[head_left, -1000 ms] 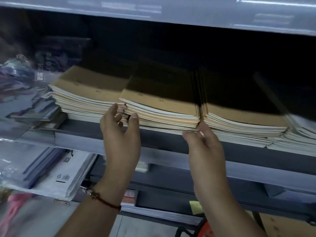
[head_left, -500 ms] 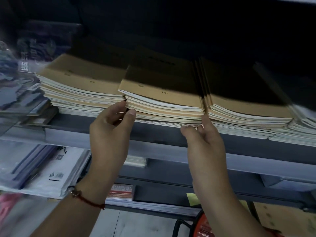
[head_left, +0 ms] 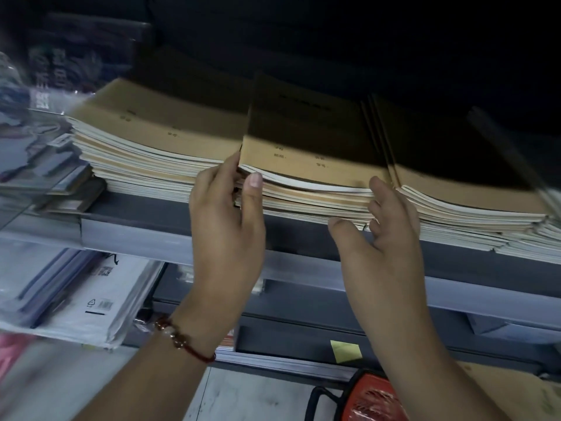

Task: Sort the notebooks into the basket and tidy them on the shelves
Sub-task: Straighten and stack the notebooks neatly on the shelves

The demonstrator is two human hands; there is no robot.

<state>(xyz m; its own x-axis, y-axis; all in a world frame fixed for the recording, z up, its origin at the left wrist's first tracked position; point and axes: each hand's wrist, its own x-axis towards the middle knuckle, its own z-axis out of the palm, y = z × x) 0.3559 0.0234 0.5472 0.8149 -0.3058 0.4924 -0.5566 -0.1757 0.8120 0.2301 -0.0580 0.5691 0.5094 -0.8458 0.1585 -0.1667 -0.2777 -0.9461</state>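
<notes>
Three stacks of brown-covered notebooks lie side by side on the grey shelf [head_left: 158,238]. The left hand [head_left: 226,226] is clamped on the left front corner of the middle stack [head_left: 309,165], thumb on its front edge and fingers tucked round its side against the left stack [head_left: 151,138]. The right hand [head_left: 385,235] presses loosely spread fingers against that stack's right front corner, beside the right stack [head_left: 461,183], gripping nothing. A red basket [head_left: 373,399] sits below
</notes>
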